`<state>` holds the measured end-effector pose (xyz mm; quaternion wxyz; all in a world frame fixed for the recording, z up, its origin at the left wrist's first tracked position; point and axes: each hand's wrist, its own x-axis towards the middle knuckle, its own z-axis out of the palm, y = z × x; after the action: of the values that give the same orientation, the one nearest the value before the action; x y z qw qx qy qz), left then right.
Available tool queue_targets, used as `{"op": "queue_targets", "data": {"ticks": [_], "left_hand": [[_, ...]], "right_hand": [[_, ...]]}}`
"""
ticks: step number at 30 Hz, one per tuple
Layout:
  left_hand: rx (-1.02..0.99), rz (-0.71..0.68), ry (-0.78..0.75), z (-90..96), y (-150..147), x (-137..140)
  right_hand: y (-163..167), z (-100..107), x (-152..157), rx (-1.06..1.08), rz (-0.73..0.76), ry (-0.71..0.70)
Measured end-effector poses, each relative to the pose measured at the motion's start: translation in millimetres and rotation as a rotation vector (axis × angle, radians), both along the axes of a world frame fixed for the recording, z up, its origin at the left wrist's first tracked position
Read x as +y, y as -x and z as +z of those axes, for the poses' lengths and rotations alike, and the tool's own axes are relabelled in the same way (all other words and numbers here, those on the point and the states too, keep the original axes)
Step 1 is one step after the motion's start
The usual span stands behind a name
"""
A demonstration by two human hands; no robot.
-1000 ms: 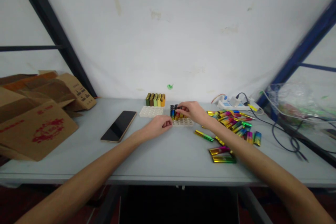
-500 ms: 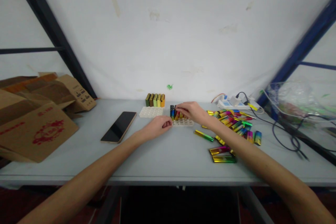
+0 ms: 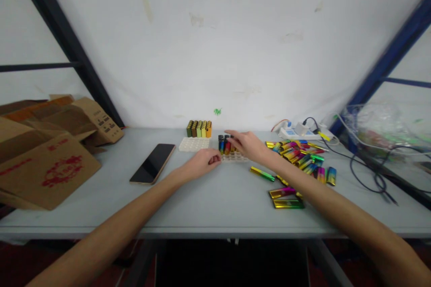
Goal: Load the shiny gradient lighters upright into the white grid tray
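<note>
My left hand [image 3: 204,162] rests on the table with its fingers curled, by the left end of a pale tray with holes [image 3: 232,158]. Whether it grips the tray's edge or anything else is hidden. Shiny lighters with dark tops stand upright in this tray, among them a blue one [image 3: 221,144] and a red one [image 3: 227,147]. Just above them is my right hand [image 3: 248,144], its thumb and index finger apart and nothing seen between them. The hand partly covers the lighters behind it.
Loose metallic lighters [image 3: 296,154] lie piled at the right. A second holed tray [image 3: 194,144] and a block of upright lighters [image 3: 199,129] are behind my left hand. A phone [image 3: 153,163], cardboard boxes [image 3: 50,157], a power strip [image 3: 299,132] and black cable [image 3: 379,179] are also there.
My right hand's fingers have parted and lifted slightly off the standing lighters, and the red lighter now shows more fully. My left hand has stayed in place.
</note>
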<state>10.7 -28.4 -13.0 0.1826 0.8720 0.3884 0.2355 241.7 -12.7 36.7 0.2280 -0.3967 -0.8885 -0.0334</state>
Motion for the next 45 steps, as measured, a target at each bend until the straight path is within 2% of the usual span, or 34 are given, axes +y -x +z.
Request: {"op": "queue_targets", "data": {"ticks": [4,7,10,13,16,19,22,24,28,31,34,39,45], "left_hand": [[-0.003,-0.011,0.007,1.9,0,-1],[0.001,-0.013,0.004,3.4,0,-2],[-0.007,-0.018,0.009,3.5,0,-2],[-0.004,-0.018,0.019,1.7,2,-1],[0.002,-0.012,0.018,-0.2,3,0],[0.002,-0.008,0.019,-0.2,3,0],[0.004,0.003,0.031,0.8,2,0],[0.005,0.000,0.034,0.8,2,-1],[0.002,-0.010,0.013,-0.4,3,0],[-0.002,-0.004,0.030,-0.1,2,0],[0.002,-0.004,0.042,1.0,1,-1],[-0.008,-0.011,0.042,0.8,1,-1],[-0.016,-0.025,0.029,-3.2,3,1]], "right_hand": [[-39,18,-6,0.018,-0.040,0.018],[-81,27,-3,0.014,-0.049,0.226],[-116,18,1,-0.040,-0.032,0.328],[-132,-2,-2,-0.105,0.026,0.385],[-131,-19,-4,-0.101,-0.003,0.399],[-122,-21,-2,-0.099,-0.003,0.356],[-114,-10,2,-0.059,0.054,0.362],[-111,-1,2,-0.002,0.077,0.317],[-104,14,-3,0.112,0.012,0.285],[-94,20,-6,0.307,-0.038,0.368],[-80,18,-9,0.578,0.028,0.532],[-62,-3,-12,1.025,0.096,0.769],[-55,-26,-15,1.232,0.027,0.972]]}}
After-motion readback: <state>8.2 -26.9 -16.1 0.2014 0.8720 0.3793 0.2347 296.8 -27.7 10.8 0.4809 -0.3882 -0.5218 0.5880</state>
